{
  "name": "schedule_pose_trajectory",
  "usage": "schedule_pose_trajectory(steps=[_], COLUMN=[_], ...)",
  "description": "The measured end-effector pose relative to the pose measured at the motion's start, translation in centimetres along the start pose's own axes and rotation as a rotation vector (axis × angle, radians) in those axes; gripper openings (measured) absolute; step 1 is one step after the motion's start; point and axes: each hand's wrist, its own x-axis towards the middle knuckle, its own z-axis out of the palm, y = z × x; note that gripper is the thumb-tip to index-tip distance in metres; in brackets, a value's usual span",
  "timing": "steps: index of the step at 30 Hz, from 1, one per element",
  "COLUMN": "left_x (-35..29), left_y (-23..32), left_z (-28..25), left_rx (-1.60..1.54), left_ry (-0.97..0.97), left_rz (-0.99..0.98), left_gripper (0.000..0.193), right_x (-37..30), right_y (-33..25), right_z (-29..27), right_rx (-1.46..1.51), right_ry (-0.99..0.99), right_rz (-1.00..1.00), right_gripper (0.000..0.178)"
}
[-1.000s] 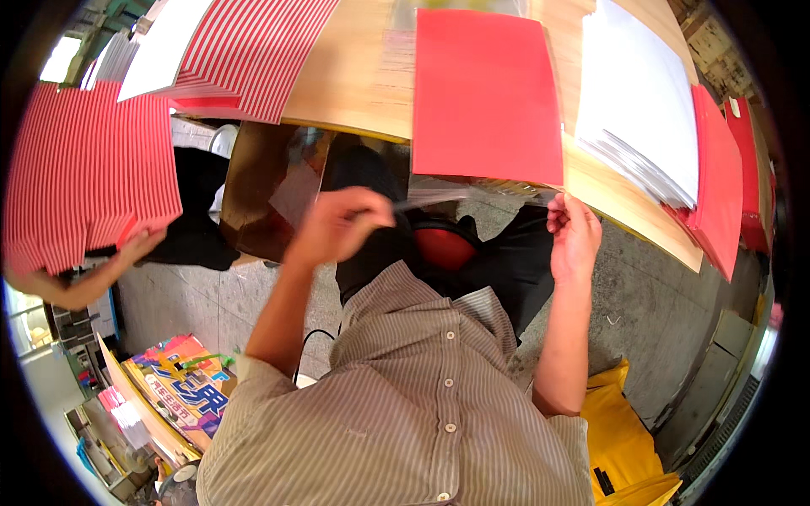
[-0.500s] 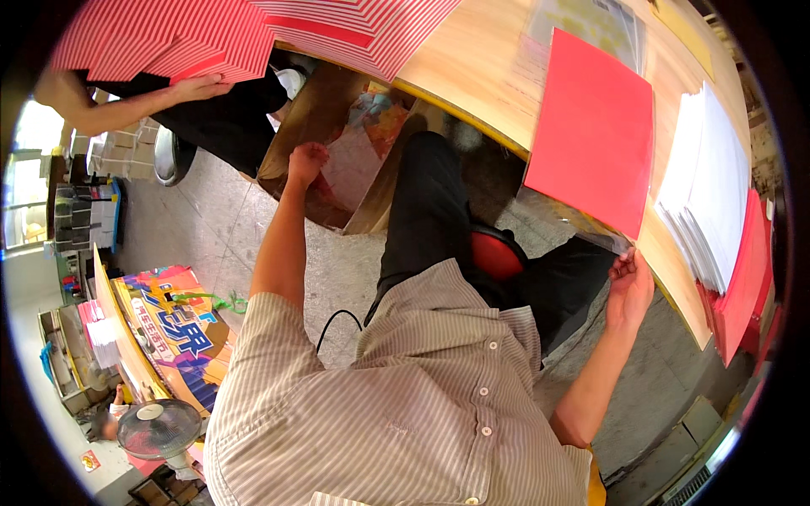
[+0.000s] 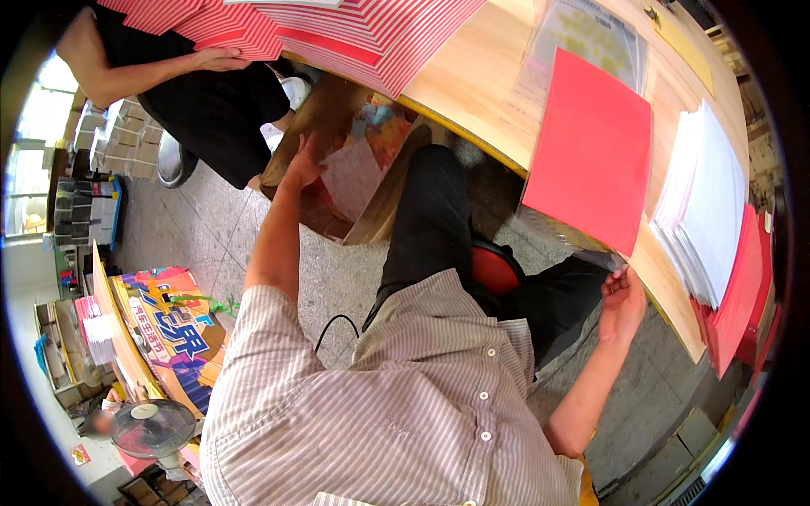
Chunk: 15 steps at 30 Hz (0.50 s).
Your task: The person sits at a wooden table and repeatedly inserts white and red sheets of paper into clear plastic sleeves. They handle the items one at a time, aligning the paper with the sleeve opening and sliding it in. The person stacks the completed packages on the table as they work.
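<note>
A red sheet (image 3: 591, 156) lies at the table's edge on my right. Clear plastic film (image 3: 553, 232) shows beneath it and hangs over that edge. At the sheet's near corner my right hand (image 3: 622, 305) has its thumb and fingertips closed on the edge of the film. My left hand (image 3: 305, 162) is over an open cardboard box (image 3: 380, 202) below the table, its fingers spread and nothing visible in them. Inside the box are a pale sheet (image 3: 353, 181) and colourful printed scraps (image 3: 384, 126).
Stacks of white sheets (image 3: 704, 202) and red sheets (image 3: 732, 295) stand right of the red sheet. Striped red-and-white papers (image 3: 380, 42) cover the table's left part, beside another person's hand (image 3: 221, 59). A fan (image 3: 153, 426) stands at lower left.
My left hand's fingers have gone from curled together to spread over the box. My right hand keeps its hold at the sheet's corner. The whole view has shifted slightly.
</note>
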Motion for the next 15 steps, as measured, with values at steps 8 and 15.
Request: schedule_pose_trajectory(steps=[8, 15], left_x=[5.6, 5.2], left_y=[24.0, 40.2], left_z=[-14.7, -16.6], left_rx=[-0.304, -0.372], left_ry=[-0.175, 0.072], left_rz=[-0.171, 0.752], left_gripper=[0.041, 0.063], right_x=[-1.5, -1.1], right_y=[-0.6, -1.3], right_z=[-0.7, 0.4], right_rx=[-0.007, -0.070], right_ry=[0.068, -0.043], right_rz=[-0.048, -0.085], right_gripper=[0.017, 0.016])
